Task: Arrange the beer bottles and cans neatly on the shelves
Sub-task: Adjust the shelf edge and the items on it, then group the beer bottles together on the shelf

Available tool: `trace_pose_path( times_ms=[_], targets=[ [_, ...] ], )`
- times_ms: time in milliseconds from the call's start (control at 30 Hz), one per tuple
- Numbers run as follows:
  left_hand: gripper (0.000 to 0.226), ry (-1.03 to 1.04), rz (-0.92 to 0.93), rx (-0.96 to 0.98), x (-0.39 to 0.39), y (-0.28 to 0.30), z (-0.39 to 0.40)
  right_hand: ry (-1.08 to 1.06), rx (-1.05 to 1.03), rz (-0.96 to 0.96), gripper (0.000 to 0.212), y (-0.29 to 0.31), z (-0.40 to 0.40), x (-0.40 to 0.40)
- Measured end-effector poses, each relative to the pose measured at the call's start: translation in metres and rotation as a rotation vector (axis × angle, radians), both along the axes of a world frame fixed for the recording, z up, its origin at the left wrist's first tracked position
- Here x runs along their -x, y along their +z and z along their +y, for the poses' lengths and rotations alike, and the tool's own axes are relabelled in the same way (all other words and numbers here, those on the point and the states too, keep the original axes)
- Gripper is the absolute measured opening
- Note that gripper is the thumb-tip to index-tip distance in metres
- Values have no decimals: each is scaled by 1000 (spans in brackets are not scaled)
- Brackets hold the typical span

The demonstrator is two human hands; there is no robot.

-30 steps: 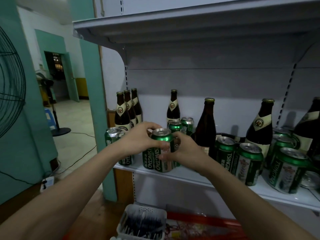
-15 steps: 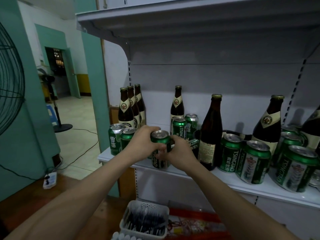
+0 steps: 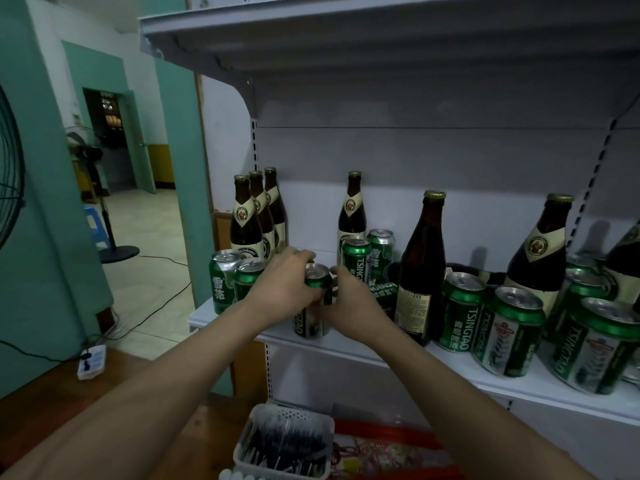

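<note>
Head cam: both hands on one green Tsingtao can (image 3: pixel 313 299) near the front edge of the white shelf (image 3: pixel 346 344).

Left hand (image 3: pixel 289 284) has its fingers curled round the can's left side and top rim, right hand (image 3: pixel 351 303) is wrapped on the other side, so it's a two-handed placing step. The can stands upright between the two Snow beer cans (image 3: pixel 230 278) on the left and the tall brown bottle (image 3: pixel 420 271) on the right. Next move, I'd guess, is nudging it back in line and letting go without bumping the tipped-over can (image 3: pixel 382 292) just behind the right hand (looks easy to knock). Plenty of cans to the right look unsorted.
</note>
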State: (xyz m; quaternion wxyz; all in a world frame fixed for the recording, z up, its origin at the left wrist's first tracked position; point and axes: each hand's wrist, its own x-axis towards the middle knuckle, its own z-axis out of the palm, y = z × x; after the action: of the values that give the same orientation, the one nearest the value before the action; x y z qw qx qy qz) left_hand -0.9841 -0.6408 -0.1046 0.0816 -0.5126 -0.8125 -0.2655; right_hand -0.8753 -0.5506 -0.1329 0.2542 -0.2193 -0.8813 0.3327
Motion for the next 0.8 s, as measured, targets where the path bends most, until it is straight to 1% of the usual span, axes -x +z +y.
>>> trace_pose_path(
  times_ms=[33,67,100,167,233,300,367,433,467,533,633,733,800],
  targets=[
    [53,11,11,-6,-2,3,1,6,10,20,61,6,2,-4],
    [58,16,13,-40,-4,8,2,7,22,56,63,13,4,-9],
    [58,4,11,-101,-8,13,4,8,30,109,58,20,6,-14],
    [48,-60,-24,-245,-17,25,10,-2,12,241,39,35,13,-27],
    [40,-140,-120,-341,-29,36,17,-34,-12,385,23,51,22,-43],
    [35,-218,-239,-374,-40,42,27,-102,-22,520,14,66,33,-61],
    [35,-276,-340,-362,-52,43,38,-180,-25,639,15,78,45,-78],
    [38,-310,-397,-345,-61,38,50,-247,-33,723,15,82,59,-91],
    [40,-322,-422,-328,-65,35,56,-269,-47,728,13,82,66,-96],
    [48,-332,-470,-285,-73,30,68,-283,-61,654,13,79,77,-101],
    [60,-334,-515,-267,-79,25,82,-236,60,493,24,73,88,-99],
    [58,-374,-544,-280,-82,25,92,-187,131,390,28,72,95,-96],
    [53,-401,-546,-296,-84,25,97,-153,138,382,28,73,99,-96]
  ],
)
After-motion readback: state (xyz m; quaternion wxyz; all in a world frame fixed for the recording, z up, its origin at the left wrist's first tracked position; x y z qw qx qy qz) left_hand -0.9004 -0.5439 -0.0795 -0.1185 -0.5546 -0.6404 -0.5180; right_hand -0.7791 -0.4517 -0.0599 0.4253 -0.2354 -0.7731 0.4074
